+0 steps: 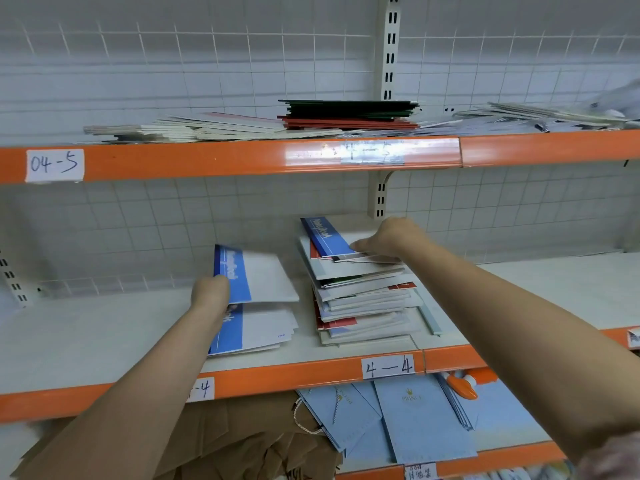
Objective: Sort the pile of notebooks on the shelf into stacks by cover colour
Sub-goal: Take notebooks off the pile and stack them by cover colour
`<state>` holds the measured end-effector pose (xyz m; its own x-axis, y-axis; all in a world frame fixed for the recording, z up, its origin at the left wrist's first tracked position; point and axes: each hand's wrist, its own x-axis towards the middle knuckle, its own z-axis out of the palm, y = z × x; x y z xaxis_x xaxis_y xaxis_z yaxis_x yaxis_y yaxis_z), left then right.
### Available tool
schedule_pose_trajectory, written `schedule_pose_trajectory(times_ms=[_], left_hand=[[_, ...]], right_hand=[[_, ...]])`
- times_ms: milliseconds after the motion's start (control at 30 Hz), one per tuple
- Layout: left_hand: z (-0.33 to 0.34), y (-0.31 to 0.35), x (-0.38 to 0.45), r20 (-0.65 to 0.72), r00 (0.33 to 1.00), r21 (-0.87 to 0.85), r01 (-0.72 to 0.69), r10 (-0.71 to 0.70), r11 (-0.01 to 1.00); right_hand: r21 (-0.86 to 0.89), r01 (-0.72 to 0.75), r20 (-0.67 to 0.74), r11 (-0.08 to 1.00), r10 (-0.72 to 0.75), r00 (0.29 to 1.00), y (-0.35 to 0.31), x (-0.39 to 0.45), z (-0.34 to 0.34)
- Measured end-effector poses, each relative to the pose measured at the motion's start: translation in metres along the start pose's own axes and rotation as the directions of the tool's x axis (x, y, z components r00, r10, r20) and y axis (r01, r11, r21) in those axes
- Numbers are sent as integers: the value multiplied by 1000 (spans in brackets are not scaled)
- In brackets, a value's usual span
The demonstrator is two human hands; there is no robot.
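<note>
Blue-and-white stack point(256, 332): it lay on the left of the shelf point(86, 334), a short pile of notebooks with blue spine bands facing left and long edges running front to back.
Left hand point(210, 292): it was curled round the blue spine edge of a blue-banded notebook point(254, 277), which was held tilted just above the blue-and-white stack, white cover sloping down to the right; contact with the stack below could not be told.
Gap: a narrow strip of bare shelf was seen between the sorted stack and the unsorted pile, so the two were near but apart.
Mixed pile point(363, 306): it stood in the middle of the same shelf, taller and untidy, with red, green and white edges splayed at differing angles.
Top blue notebook point(325, 237): it lay skewed on the mixed pile, its long axis running from back left to front right, its near end under the fingertips.
Right hand point(388, 239): it was laid on the pile's top, fingers pointing left and pressed down on the uppermost covers; whether one cover was pinched could not be told.
Deciding relation: the destination for blue was judged to lie left of the mixed pile, nearer the left hand; the top blue notebook was nearer the right hand, so a leftward carry across the gap was judged to be called for.
</note>
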<state>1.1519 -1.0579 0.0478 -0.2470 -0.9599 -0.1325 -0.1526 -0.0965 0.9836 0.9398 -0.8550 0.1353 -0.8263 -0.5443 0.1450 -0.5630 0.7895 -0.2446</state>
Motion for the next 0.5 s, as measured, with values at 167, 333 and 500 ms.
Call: schedule_pose_trajectory(times_ms=[167,333,500], left_hand=[[-11,-32,-8,-18,995,755,-54,103,654],[-6,-21,-15,-7,965,968,-59,261,244],[16,-3,-16,126,918,855,-292,375,428]], right_hand=[[8,-44,67,999,43,997,-6,0,-4],[220,-123,194,968,80,978,-1,9,-9],[227,-50,-1,973,52,999,0,4,-5]])
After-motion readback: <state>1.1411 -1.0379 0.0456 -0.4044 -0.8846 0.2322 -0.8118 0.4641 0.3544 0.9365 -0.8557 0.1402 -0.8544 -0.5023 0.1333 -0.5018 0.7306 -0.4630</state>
